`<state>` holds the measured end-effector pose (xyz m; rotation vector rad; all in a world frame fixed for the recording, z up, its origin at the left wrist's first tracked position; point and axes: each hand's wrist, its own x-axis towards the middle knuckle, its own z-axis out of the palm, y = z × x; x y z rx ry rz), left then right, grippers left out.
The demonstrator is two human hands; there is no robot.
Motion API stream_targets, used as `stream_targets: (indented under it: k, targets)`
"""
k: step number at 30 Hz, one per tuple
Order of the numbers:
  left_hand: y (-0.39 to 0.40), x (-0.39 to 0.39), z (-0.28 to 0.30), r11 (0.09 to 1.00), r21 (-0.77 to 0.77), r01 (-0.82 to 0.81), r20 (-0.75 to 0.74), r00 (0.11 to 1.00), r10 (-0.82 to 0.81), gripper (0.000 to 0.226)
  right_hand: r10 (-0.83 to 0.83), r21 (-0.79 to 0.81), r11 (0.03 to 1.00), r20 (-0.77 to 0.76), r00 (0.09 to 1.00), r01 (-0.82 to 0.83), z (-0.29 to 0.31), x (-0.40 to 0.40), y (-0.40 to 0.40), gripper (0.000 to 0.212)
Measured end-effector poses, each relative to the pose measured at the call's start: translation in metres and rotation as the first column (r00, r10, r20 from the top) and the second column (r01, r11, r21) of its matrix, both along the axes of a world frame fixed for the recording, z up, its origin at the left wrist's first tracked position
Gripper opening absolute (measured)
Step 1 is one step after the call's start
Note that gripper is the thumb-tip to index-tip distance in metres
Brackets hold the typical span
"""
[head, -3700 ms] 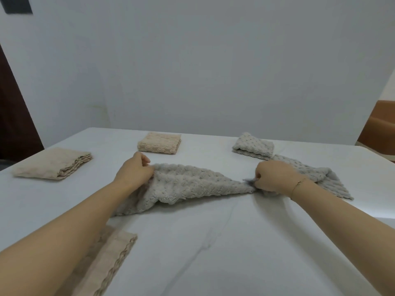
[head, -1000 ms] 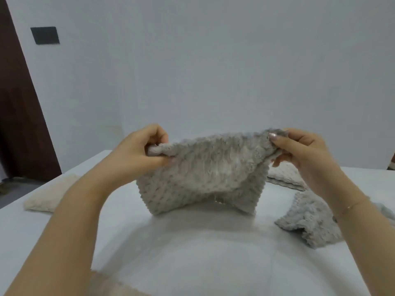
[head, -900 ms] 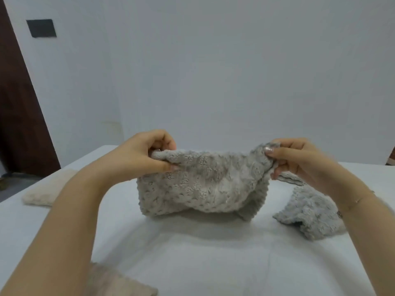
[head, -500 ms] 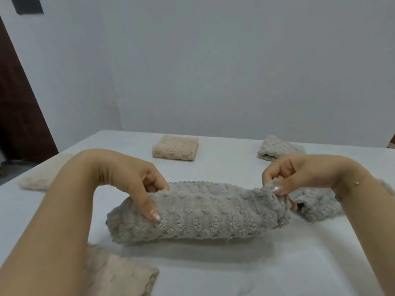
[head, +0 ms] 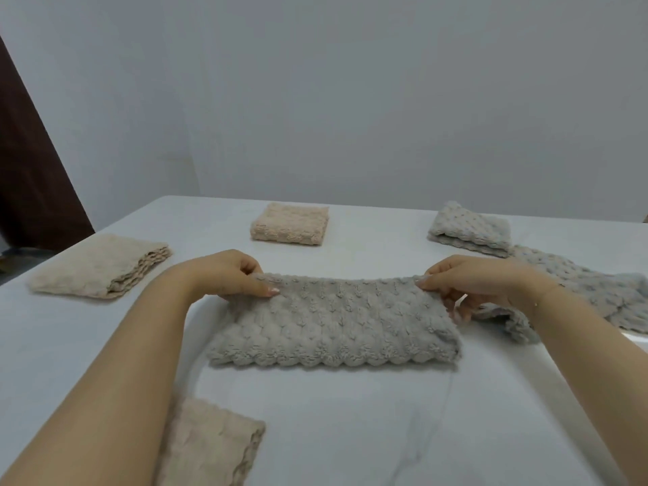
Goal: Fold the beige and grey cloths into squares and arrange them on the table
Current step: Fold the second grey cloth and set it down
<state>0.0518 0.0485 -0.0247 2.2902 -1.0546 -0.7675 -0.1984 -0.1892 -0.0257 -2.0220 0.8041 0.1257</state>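
Grey cloth (head: 333,324) flat on the tabletop (head: 350,433), folded to a long band, long axis running left to right between the two hands. Left hand (head: 224,275) at the far-left corner, right hand (head: 470,282) at the far-right corner, each about equally near its own end. Near scalloped edge free, lying toward the body.

Left fingers (head: 259,291) curled, thumb on top pinching the far edge of the band. Right fingers (head: 456,306) likewise curled, thumb and forefinger pinching the far-right corner, remaining fingers tucked beside the band's end. Neither hand spread flat.

Probably next: a fold across the long axis, one end carried over to the other to make a square; either hand placed equally well for it.

Elsewhere: a folded grey square (head: 470,233) and a folded beige square (head: 291,224) at the far side, loose grey cloth (head: 575,292) just beside the right wrist, beige stack (head: 98,264) at left, another beige cloth (head: 214,447) near the left forearm.
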Motion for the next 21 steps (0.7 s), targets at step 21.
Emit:
stream_targets:
  k: [21]
  targets:
    - [-0.02, -0.035, -0.007, 0.988, -0.144, -0.063, 0.634, 0.76, 0.141, 0.055, -0.239, -0.222, 0.933, 0.209, 0.948, 0.284, -0.004, -0.011, 0.024, 0.029]
